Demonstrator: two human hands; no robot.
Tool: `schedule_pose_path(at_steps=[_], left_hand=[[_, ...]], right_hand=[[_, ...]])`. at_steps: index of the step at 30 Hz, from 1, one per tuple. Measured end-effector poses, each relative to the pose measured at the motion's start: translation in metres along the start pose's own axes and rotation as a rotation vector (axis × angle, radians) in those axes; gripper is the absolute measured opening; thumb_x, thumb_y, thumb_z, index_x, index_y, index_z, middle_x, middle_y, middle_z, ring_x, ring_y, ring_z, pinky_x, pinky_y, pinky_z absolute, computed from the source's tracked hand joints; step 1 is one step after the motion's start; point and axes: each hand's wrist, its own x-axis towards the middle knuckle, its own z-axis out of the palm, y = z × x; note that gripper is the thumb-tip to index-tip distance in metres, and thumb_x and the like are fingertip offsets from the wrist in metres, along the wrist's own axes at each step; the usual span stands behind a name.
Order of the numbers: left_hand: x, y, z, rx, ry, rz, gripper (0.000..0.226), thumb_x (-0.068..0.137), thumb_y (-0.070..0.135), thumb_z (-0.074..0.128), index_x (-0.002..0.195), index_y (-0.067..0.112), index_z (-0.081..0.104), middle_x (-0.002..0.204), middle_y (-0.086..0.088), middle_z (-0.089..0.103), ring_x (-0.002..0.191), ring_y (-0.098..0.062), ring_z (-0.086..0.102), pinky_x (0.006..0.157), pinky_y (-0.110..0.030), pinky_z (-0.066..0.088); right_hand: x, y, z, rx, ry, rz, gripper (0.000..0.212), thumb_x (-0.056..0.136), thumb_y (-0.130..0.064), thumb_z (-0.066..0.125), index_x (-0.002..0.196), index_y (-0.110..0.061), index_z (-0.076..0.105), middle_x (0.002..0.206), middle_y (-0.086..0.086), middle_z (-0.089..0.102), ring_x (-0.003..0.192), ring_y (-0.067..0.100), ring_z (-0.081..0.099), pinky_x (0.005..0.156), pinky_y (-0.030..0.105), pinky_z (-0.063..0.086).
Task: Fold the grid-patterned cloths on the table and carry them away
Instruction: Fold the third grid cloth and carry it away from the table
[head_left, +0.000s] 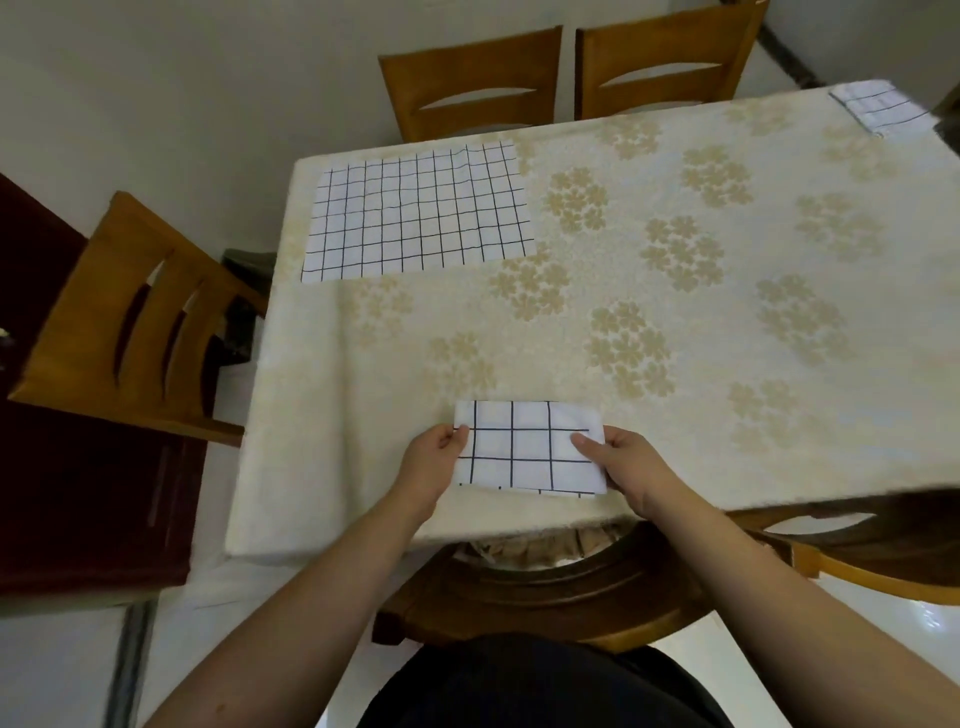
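**Both hands on the folded grid cloth**

We see the left hand (434, 462) pinching the left edge of the folded grid-patterned cloth (524, 447), and the right hand (621, 460) gripping its right edge, thumb on top. The cloth lies between the two hands near the front edge of the table (571, 291). Well beyond the left hand lies an unfolded grid cloth (421, 208); far beyond the right hand, at the table's corner, sits another folded grid cloth (883, 106).

Wooden chairs (470, 83) ring a table (675, 291) under a cream floral tablecloth, against a pale wall (182, 78).
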Motion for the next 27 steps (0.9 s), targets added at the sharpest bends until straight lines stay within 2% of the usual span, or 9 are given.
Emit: schedule_pose_path(at_steps=[2, 5, 7, 10, 14, 17, 19, 23, 27], left_hand=[[-0.001, 0.001, -0.007, -0.013, -0.031, -0.024, 0.032, 0.097, 0.037, 0.055, 0.096, 0.006, 0.064, 0.090, -0.004, 0.064, 0.082, -0.019, 0.057, 0.072, -0.032, 0.044], [-0.005, 0.003, -0.020, -0.152, -0.139, -0.082, 0.023, 0.096, 0.030, 0.058, 0.102, 0.010, 0.068, 0.098, -0.010, 0.072, 0.090, -0.028, 0.069, 0.079, -0.042, 0.057], [-0.010, 0.005, -0.030, -0.199, -0.193, -0.095, 0.020, 0.096, 0.025, 0.059, 0.105, 0.009, 0.067, 0.098, -0.009, 0.073, 0.088, -0.025, 0.071, 0.074, -0.038, 0.059], [-0.018, 0.006, -0.049, -0.155, -0.267, -0.082, 0.019, 0.095, 0.021, 0.061, 0.106, 0.005, 0.066, 0.094, -0.008, 0.074, 0.083, -0.022, 0.071, 0.065, -0.030, 0.055], [-0.030, 0.011, -0.066, -0.080, -0.404, -0.046, 0.013, 0.094, 0.015, 0.061, 0.104, 0.008, 0.066, 0.096, -0.008, 0.074, 0.083, -0.019, 0.071, 0.063, -0.025, 0.055], [-0.035, 0.019, -0.066, -0.045, -0.472, -0.022, 0.015, 0.096, 0.015, 0.057, 0.109, 0.008, 0.063, 0.103, -0.010, 0.072, 0.092, -0.022, 0.069, 0.073, -0.031, 0.057], [-0.039, 0.023, -0.060, 0.001, -0.529, -0.020, 0.017, 0.098, 0.017, 0.055, 0.111, 0.008, 0.060, 0.107, -0.010, 0.071, 0.098, -0.024, 0.068, 0.083, -0.038, 0.057], [-0.052, 0.036, -0.034, 0.057, -0.639, -0.006, 0.016, 0.099, 0.017, 0.053, 0.111, 0.010, 0.060, 0.108, -0.010, 0.071, 0.099, -0.024, 0.068, 0.089, -0.042, 0.055], [-0.072, 0.048, 0.001, 0.128, -0.751, 0.009, 0.017, 0.098, 0.017, 0.053, 0.112, 0.009, 0.061, 0.109, -0.012, 0.071, 0.099, -0.025, 0.069, 0.085, -0.040, 0.057]], right_hand=[[-0.006, 0.002, 0.005, 0.008, 0.023, -0.020, 0.041, 0.079, -0.037, 0.076, 0.093, 0.001, 0.068, 0.084, 0.012, 0.070, 0.078, 0.034, 0.065, 0.069, 0.044, 0.051], [-0.024, 0.004, 0.016, 0.045, 0.059, -0.036, 0.029, 0.084, -0.027, 0.073, 0.096, -0.001, 0.071, 0.093, 0.019, 0.073, 0.092, 0.042, 0.068, 0.083, 0.055, 0.053], [-0.035, 0.005, 0.022, 0.054, 0.054, -0.034, 0.024, 0.087, -0.023, 0.070, 0.098, -0.002, 0.071, 0.095, 0.018, 0.073, 0.091, 0.037, 0.069, 0.083, 0.053, 0.055], [-0.052, 0.007, 0.029, 0.070, 0.060, -0.017, 0.017, 0.090, -0.016, 0.065, 0.100, -0.003, 0.068, 0.095, 0.016, 0.073, 0.082, 0.027, 0.072, 0.068, 0.038, 0.059], [-0.077, 0.014, 0.032, 0.076, 0.150, -0.027, 0.041, 0.086, -0.020, 0.070, 0.108, 0.012, 0.058, 0.104, 0.031, 0.066, 0.092, 0.045, 0.065, 0.081, 0.053, 0.054], [-0.099, 0.019, 0.032, 0.102, 0.189, -0.013, 0.036, 0.086, -0.023, 0.070, 0.103, 0.007, 0.061, 0.104, 0.031, 0.065, 0.080, 0.038, 0.061, 0.073, 0.047, 0.049], [-0.115, 0.025, 0.029, 0.163, 0.212, -0.009, 0.025, 0.088, -0.017, 0.067, 0.102, 0.004, 0.062, 0.099, 0.025, 0.069, 0.080, 0.031, 0.065, 0.071, 0.040, 0.053], [-0.151, 0.040, 0.013, 0.293, 0.280, 0.001, 0.018, 0.090, -0.012, 0.064, 0.103, -0.001, 0.064, 0.096, 0.015, 0.072, 0.080, 0.024, 0.070, 0.059, 0.029, 0.056], [-0.190, 0.062, -0.009, 0.369, 0.365, -0.006, 0.021, 0.090, -0.012, 0.063, 0.108, -0.001, 0.063, 0.104, 0.014, 0.071, 0.094, 0.028, 0.069, 0.073, 0.033, 0.059]])
